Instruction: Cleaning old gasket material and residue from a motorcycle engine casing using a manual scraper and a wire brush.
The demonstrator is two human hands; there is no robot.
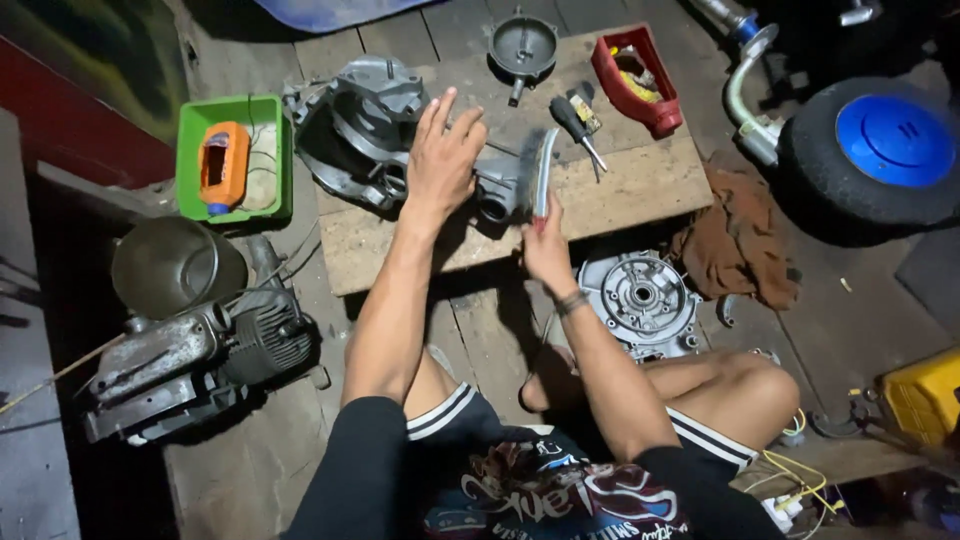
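Legs in dark shorts (700, 430) sit crossed on the wooden floor, beside a round metal cover plate (640, 298). Right hand (547, 250) has its grip closed on a thin curved strip (543, 172). Left hand (442, 152) rests open, fingers spread, on the grey engine case (365, 125), which lies in pieces on the board surface (630, 185). It looks far from finished. A screwdriver (577, 125) waits farther back.

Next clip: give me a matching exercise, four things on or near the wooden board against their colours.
Things:
1. tray at the board's left
2. bin at the far right corner
3. engine casing under the left hand
4. wheel hub at the right

Colours:
A. blue
B. grey
C. green
D. red

Pairs: 1-C, 2-D, 3-B, 4-A
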